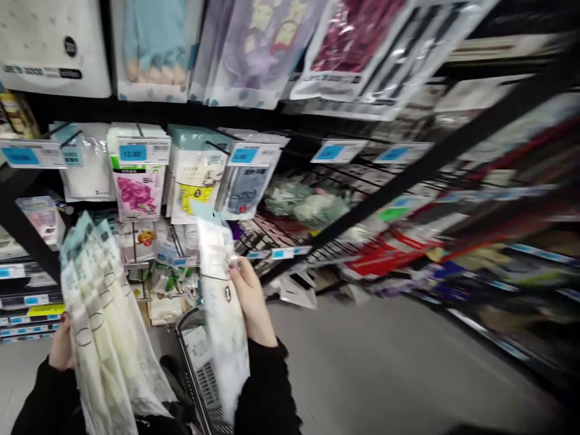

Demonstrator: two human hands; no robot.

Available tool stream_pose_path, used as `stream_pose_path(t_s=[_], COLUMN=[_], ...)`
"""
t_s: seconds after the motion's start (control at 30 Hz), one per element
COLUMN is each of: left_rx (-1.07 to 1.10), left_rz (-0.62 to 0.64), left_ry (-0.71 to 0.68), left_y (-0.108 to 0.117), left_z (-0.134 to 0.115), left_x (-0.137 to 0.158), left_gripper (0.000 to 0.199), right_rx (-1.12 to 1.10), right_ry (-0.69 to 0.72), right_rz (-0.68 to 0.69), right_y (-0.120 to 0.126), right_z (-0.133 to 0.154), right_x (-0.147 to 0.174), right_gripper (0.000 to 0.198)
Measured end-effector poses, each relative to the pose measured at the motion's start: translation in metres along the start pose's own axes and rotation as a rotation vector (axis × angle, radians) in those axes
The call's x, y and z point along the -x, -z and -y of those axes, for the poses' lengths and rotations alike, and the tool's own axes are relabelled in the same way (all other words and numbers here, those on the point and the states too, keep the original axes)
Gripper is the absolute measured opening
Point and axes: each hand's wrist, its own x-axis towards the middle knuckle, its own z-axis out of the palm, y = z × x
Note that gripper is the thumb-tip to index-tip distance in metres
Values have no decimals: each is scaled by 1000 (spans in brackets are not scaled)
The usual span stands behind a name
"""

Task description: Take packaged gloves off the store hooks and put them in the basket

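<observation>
My left hand (62, 347) is closed around a stack of long clear packages (106, 320) with pale cream contents, probably gloves, and light blue header tops. Most of its fingers are hidden behind the stack. In my right hand (248, 296) is a single long white package (222, 314) with a light blue header, gripped at its edge; it hangs upright and blurs toward the bottom. Just above it, packs hang on hooks: a yellow-and-white pack (194, 181), a pink-printed pack (138, 187) and a grey-blue pack (247, 187).
Larger packs, such as a light blue one (156, 48), hang overhead. A dark diagonal shelf post (408, 163) crosses the right side. A shopping basket or cart (193, 368) stands below between my arms. Grey floor (362, 362) and more shelving lie to the right.
</observation>
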Motion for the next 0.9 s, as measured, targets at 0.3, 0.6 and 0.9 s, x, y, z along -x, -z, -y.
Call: stream_pose_path(t_s=[0.3,0.6,0.9], left_rx=[40,127,-32], left_rz=[64,231,322], left_ry=[-18,162,56], left_y=[-25,-33,-32], left_z=[6,23,15], left_x=[8,18,19], left_gripper=[38,35,34], right_rx=[401,177,315], right_ry=[89,91,167], right_rz=[-44,425,334], right_y=[-50,-99,-75], right_z=[47,39,52], right_x=[19,55,55], right_gripper=[20,23,22])
